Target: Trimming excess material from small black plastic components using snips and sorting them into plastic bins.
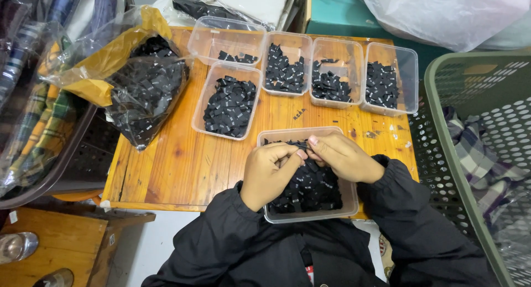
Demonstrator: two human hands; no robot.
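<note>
clear, glossy plastic tub (337, 208) of matt black woven cloth labels (310, 187); varnished, scuffed wooden table (182, 165); crinkly shiny plastic bag (110, 55); green perforated plastic basket (442, 99).

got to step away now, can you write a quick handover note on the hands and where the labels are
Left hand and right hand: both over the near container, fingers pinching one small black label between them.
Near container: well filled with black labels.
Five clear tubs further back on the wooden table: four hold piles of labels, the far left one only a few.
Open plastic bag at the left of the table is still full of loose labels.
Done: labels are already lying in all five tubs.
Left: the bag and the near container.
</note>
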